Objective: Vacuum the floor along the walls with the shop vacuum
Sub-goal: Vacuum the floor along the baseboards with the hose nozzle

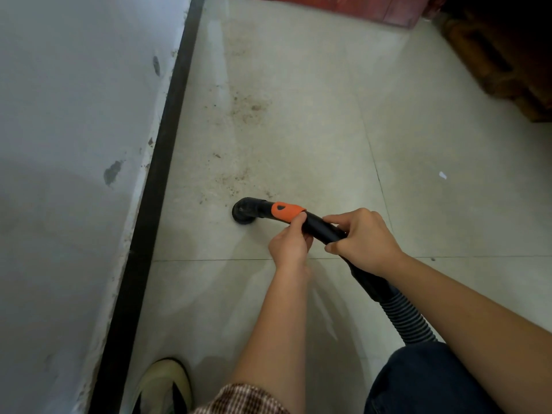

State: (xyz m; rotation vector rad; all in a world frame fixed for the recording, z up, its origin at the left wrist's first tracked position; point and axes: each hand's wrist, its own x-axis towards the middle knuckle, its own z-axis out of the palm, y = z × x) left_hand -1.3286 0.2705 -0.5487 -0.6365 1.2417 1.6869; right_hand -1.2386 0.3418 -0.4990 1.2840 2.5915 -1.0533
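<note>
A black vacuum wand (pixel 319 227) with an orange slider (pixel 285 211) ends in a round black nozzle (pixel 244 211) that points down at the pale tile floor (pixel 298 130). My left hand (pixel 288 245) grips the wand just behind the orange slider, thumb on top. Further back on the same tube, my right hand (pixel 363 239) grips it from above. A ribbed grey hose (pixel 409 319) runs from the wand toward my lap. Brown dirt specks (pixel 248 110) lie on the tiles ahead of the nozzle, near the wall.
A grey-white wall (pixel 74 130) with a black baseboard (pixel 161 162) runs along the left. My shoe (pixel 162 386) stands close to the baseboard. Dark wooden furniture (pixel 501 61) fills the upper right, a red-brown piece (pixel 343 6) sits at the top. A white scrap (pixel 442 175) lies on the floor.
</note>
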